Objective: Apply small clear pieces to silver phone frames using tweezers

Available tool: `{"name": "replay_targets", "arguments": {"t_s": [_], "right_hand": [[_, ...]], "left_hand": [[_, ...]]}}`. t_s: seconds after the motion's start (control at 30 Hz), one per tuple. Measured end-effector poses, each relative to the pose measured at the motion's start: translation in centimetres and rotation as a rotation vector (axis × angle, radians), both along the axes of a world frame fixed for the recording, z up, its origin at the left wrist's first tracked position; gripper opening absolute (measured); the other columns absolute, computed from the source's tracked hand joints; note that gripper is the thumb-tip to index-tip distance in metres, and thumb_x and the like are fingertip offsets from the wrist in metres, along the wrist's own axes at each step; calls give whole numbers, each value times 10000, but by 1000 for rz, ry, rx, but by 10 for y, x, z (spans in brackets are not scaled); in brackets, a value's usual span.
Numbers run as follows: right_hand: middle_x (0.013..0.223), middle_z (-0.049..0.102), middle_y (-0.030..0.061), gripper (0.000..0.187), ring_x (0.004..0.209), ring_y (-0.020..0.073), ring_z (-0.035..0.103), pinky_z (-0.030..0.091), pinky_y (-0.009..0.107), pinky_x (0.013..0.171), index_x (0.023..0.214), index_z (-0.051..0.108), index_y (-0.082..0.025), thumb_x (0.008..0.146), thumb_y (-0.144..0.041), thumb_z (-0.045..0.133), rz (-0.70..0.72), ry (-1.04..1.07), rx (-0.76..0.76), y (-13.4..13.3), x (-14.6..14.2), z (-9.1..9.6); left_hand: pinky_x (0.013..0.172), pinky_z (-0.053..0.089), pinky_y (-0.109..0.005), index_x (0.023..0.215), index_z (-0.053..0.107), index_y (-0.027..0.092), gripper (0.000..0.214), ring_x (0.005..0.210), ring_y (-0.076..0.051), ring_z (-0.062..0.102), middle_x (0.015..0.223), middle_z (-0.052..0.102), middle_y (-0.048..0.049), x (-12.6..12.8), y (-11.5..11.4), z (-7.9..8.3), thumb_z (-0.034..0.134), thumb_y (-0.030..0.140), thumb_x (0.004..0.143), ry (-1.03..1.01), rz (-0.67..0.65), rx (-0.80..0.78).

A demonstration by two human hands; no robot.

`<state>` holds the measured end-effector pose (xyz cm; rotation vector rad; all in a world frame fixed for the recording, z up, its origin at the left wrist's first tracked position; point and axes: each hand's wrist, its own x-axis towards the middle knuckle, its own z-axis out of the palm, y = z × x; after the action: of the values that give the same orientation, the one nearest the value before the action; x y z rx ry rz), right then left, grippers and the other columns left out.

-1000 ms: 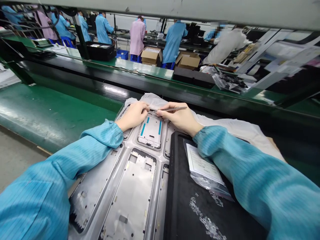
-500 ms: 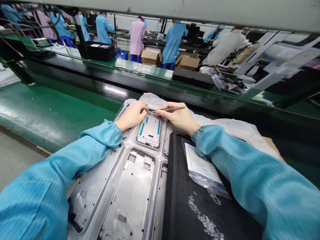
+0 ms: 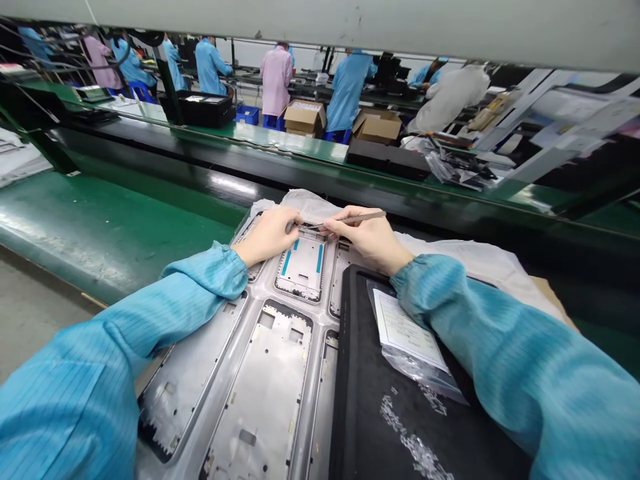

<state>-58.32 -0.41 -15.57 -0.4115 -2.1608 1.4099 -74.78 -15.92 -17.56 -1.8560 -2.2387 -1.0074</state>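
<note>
Tweezers (image 3: 364,217) are pinched in my right hand (image 3: 377,240), their tips pointing left over the top end of a metal phone frame (image 3: 303,263) with blue strips. My left hand (image 3: 270,233) rests at the upper left of that frame, its fingers curled and close to the tweezer tips. Whatever lies between the left fingertips is too small to make out. The frame lies in a clear plastic tray (image 3: 256,291), which holds several more frames, including a larger-looking near one (image 3: 260,393).
Right of the tray's visible part, a black tray (image 3: 370,427) carries a bagged paper label (image 3: 407,327) and small clear pieces (image 3: 413,443). White wrapping (image 3: 465,252) lies behind. A green bench (image 3: 125,213) extends left. Across the black line (image 3: 220,175), several people work.
My right hand and the tweezers have shifted slightly right, away from my left hand. The left hand stays at the same frame. The whole view has moved a little.
</note>
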Motion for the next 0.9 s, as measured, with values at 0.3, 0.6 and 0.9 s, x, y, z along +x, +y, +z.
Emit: {"name": "replay_targets", "arguments": {"t_s": [0.3,0.6,0.9], "right_hand": [[817,771,119,579,759,269,749,620,373,689,768,713,-191,662,-732,890,19,6,-5,-2,2,4],[805,768,107,577,764,265,745,620,377,682,763,710,-194,666,-734,888,24,47,-6,-4,5,7],[797,755,78,491,753,240,719,618,397,751,819,756,-191,715,-654,881,52,66,77,-4,7,5]], "left_hand": [[1017,544,-412,978,759,167,155,1085,-257,718,1113,784,-92,-1,-1,3,617,150,918,30,-76,36],[976,549,-411,940,779,168,127,1050,-264,730,1087,799,-93,-3,1,2,653,167,956,1,-97,61],[957,568,-393,943,786,191,149,1012,-241,743,1049,812,-65,-5,2,-1,640,181,975,-61,-75,73]]}}
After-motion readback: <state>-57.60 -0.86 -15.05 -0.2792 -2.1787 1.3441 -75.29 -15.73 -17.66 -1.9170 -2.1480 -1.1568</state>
